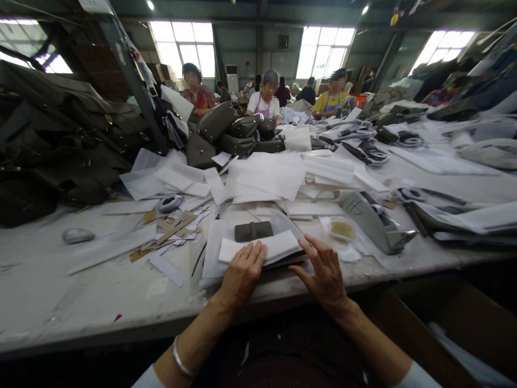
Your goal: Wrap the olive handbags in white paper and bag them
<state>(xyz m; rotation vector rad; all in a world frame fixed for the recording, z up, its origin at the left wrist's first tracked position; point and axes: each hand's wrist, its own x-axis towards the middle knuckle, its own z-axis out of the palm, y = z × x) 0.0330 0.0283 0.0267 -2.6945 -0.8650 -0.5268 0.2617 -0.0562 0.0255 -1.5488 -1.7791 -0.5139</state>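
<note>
Close in front of me on the table lies a folded white padding sheet [278, 247], with a dark edge, probably of a bag, showing beneath its right end. My left hand [245, 264] rests on the sheet with fingers stretched out flat. At the right end, my right hand [323, 267] has its thumb and fingers apart around the dark edge; whether they touch it I cannot tell. Just beyond the padding sits a small dark grey-green piece with a strap across its middle [253, 231]. Translucent white sheeting [214, 250] spreads beneath these things.
A grey tape dispenser [371, 221] and a small tub of yellowish stuff [342, 229] stand right. Paper scraps [177, 229] and a computer mouse [78, 235] lie left. Behind are white sheets [266, 175] and dark bags [218, 121]. Co-workers [264, 102] sit across the table.
</note>
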